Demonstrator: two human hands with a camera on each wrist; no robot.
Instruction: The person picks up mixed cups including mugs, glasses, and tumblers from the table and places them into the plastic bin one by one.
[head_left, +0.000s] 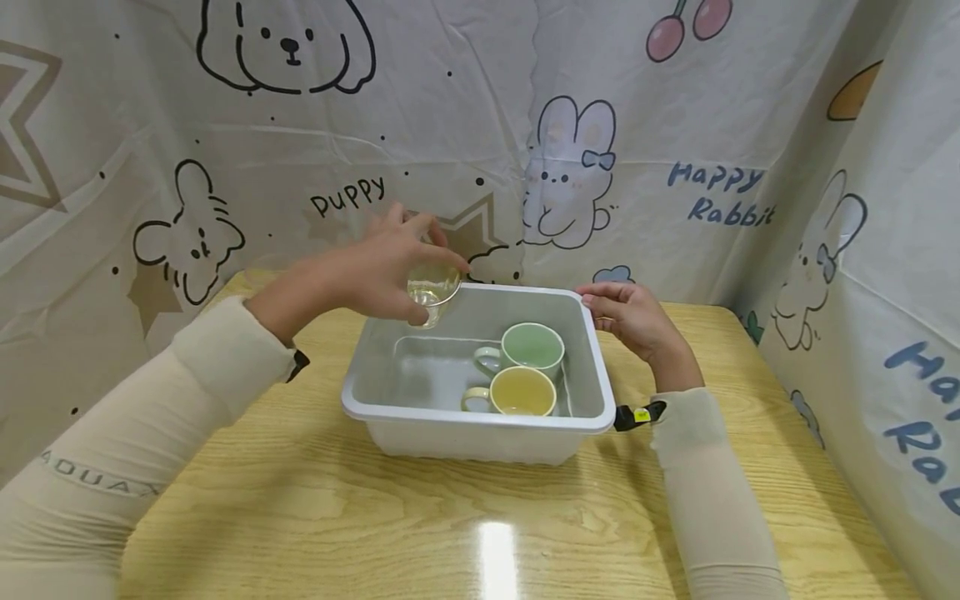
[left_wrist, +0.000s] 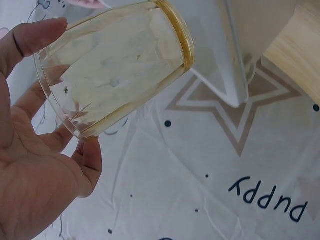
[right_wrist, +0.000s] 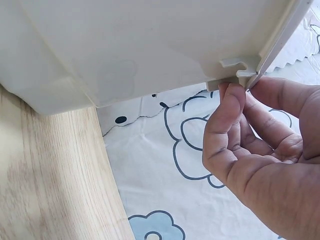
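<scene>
My left hand (head_left: 390,262) grips a clear glass cup (head_left: 435,287), tilted over the back left of a white plastic basin (head_left: 480,412). In the left wrist view the glass (left_wrist: 115,70) shows a yellowish base ring, and the thumb and fingertips hold it near its rim. On the basin's back right corner, my right hand (head_left: 628,317) pinches the rim; the right wrist view shows the thumb and fingers (right_wrist: 227,115) at that corner's lip. Inside the basin stand a green mug (head_left: 532,346) and, in front of it, a yellow mug (head_left: 525,392), both with handles to the left.
The basin stands on a wood-grain table (head_left: 315,517). Behind and at the sides hangs a pale curtain (head_left: 465,108) printed with cartoon animals and words. Bare basin floor (head_left: 427,375) shows left of the mugs.
</scene>
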